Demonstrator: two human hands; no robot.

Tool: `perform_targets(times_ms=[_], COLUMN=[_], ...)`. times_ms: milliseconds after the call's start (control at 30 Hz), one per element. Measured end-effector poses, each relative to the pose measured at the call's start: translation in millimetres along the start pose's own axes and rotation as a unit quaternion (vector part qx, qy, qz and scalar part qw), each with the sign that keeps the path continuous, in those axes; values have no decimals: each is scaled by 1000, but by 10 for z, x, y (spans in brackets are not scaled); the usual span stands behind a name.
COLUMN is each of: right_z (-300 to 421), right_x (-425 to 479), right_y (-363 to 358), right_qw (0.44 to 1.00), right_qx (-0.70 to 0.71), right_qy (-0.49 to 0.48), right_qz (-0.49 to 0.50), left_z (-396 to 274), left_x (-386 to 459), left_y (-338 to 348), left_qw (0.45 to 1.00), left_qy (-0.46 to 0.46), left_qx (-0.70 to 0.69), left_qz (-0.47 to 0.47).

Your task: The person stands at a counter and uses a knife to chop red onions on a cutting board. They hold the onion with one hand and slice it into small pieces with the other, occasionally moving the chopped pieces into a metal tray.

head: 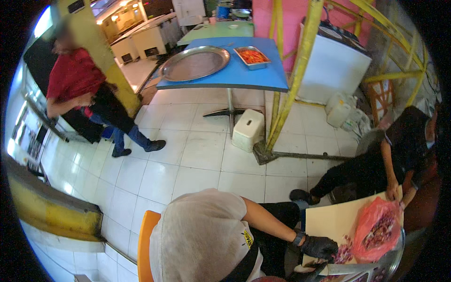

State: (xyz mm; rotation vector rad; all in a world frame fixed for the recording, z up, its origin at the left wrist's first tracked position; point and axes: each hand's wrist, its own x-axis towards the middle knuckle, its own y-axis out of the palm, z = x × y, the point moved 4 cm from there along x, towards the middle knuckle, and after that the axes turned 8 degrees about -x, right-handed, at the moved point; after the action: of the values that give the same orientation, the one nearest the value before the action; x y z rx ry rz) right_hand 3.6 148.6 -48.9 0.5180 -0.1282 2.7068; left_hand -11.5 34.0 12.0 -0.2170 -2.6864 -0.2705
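My left hand (319, 247), in a black glove with a wristband behind it, rests curled at the edge of a cream cutting board (322, 220). Its fingertips touch chopped purple-red pieces, likely red onion (343, 250); whether they grip any is hidden. What looks like a knife blade (352, 268) lies below, its dark end near the bottom edge. Where my right hand is does not show clearly among the dark shapes there. A translucent red plastic bag (361, 243) with more chopped pieces lies on the board's far side. A co-worker's hands (393, 190) are at its upper rim.
A metal bowl (400, 246) sits under the board's right side. Across the tiled floor stands a blue table (275, 79) with a round metal tray (195, 63) and a pan of orange-red shreds (252, 56). A white stool (248, 130) and yellow post (296, 81) stand nearby. Another person (75, 74) walks at left.
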Motion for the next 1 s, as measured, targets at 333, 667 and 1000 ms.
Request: perform_targets(times_ms=[333,667,1000], right_z=[124,108,126], right_x=[-56,-20,-35], right_y=[432,497,608], right_qw=[995,989,977], right_qx=[90,138,202], right_qy=[22,34,53], right_qz=[-32,-30,38], left_z=[264,182,301], left_x=[-52,-59,-33], left_y=[28,21,28], left_qw=[995,992,992], left_qy=[25,-46,2], left_qx=[83,53,54], left_qz=[55,106,113])
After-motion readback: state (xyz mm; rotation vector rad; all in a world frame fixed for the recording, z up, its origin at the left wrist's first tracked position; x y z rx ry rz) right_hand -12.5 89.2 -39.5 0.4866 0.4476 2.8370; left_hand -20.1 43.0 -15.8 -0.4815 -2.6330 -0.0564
